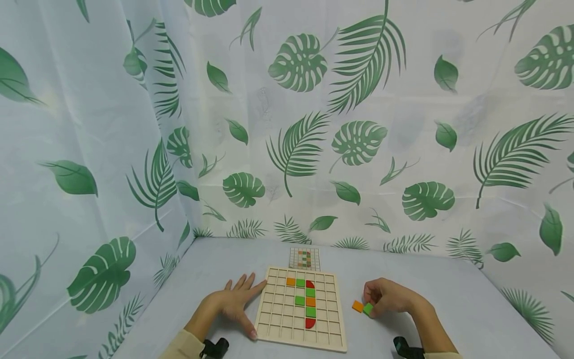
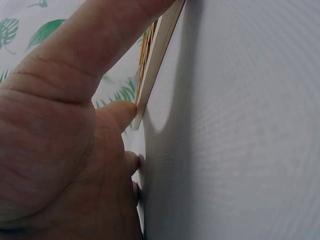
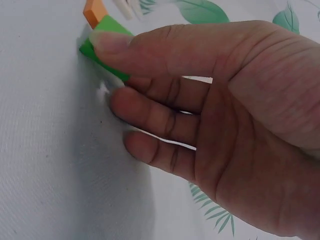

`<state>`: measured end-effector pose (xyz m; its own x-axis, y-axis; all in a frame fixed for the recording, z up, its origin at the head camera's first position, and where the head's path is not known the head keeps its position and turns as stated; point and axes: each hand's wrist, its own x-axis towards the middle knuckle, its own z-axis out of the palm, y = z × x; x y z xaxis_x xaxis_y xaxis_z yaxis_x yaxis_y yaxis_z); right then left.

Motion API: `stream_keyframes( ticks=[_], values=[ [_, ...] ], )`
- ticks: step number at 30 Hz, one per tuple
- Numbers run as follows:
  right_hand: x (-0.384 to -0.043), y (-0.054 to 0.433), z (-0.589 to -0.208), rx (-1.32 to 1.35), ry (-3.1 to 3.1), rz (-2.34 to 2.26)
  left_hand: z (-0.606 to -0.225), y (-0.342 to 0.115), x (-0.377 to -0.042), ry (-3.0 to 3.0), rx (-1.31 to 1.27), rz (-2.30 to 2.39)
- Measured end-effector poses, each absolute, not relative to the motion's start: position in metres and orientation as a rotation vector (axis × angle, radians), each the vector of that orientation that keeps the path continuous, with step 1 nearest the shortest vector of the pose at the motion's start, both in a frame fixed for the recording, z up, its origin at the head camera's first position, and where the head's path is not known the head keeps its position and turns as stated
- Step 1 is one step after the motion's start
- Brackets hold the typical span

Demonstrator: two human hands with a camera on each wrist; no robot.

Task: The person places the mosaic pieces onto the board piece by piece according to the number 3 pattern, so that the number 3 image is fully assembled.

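Note:
A wooden grid board (image 1: 278, 319) lies on the table with several orange, green and red tiles in its cells. My left hand (image 1: 235, 301) rests beside its left edge, fingers spread; thumb and index fingertip touch the rim. In the left wrist view, the board's side (image 2: 160, 55) shows behind the thumb. To the right of the board, my right hand (image 1: 389, 296) pinches a green square tile (image 1: 367, 309) between thumb and fingers, close to the table. An orange square tile (image 1: 357, 306) lies just left of it; the right wrist view shows this orange tile (image 3: 95, 12) too.
Behind the board lies a small card (image 1: 304, 259) printed with a grid and coloured cells. Leaf-patterned curtains (image 1: 305, 149) stand at the back and left of the pale table (image 1: 430, 279). Each wrist carries a dark camera mount (image 1: 215, 348).

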<state>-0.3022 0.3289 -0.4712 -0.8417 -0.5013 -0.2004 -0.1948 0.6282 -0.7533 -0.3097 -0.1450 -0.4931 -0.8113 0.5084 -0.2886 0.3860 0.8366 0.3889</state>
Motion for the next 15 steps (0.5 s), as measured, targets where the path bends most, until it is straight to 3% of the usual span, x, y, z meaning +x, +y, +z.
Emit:
stream_keyframes(
  ticks=[15],
  values=[
    [-0.3062, 0.3249, -0.4679, -0.568, 2.61, -1.164, -0.4927, -0.1455, -0.3097, 2.626, 0.679, 0.432]
  ],
)
